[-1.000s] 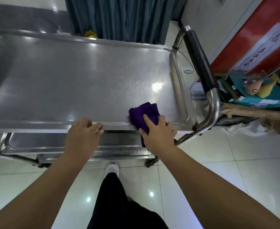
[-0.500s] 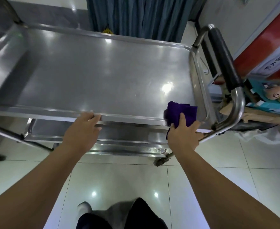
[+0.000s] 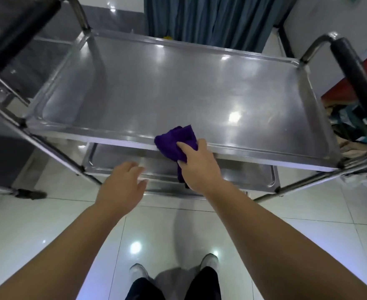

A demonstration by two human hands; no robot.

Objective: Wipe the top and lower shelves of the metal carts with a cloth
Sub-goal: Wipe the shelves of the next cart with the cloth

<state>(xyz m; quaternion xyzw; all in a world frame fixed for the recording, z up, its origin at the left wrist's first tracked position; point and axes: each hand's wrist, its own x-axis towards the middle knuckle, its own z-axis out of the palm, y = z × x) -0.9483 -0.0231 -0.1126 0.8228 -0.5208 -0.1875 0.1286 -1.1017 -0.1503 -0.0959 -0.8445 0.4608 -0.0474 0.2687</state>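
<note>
- Cloth (image 3: 175, 140), purple and bunched, sits on the near rim (image 3: 264, 156) of the cart's top shelf (image 3: 178, 83), about the middle of the frame. A tail of it hangs below the rim, in front of the lower shelf (image 3: 249, 176).
- Right hand (image 3: 200, 167) grips the cloth, fingers curled over it from the near side, and presses it onto the rim.
- Left hand (image 3: 122, 187) is to the lower left of it, holding nothing, with its fingers loose and slightly spread. It hovers in front of the lower shelf, apart from the top rim. Whether it touches the lower shelf's edge I cannot tell.
- Key relation: the top shelf's long axis runs left to right across the frame, dipping a little toward the right, and its bare surface lies up-frame from the cloth. The right hand is much the nearer one, being on the rim itself.
- Judgement: the step in hand looks like wiping the near edge. A sweep along the rim would follow the long axis. Reaching the lower shelf would mean dropping down-frame beneath the rim, where the left hand is closer.
- Around: a black handle (image 3: 355, 76) stands at the cart's right end and a second cart's black handle (image 3: 20, 29) at upper left. A blue curtain (image 3: 210, 18) hangs at the top, and glossy tiled floor (image 3: 308, 224) lies below.
</note>
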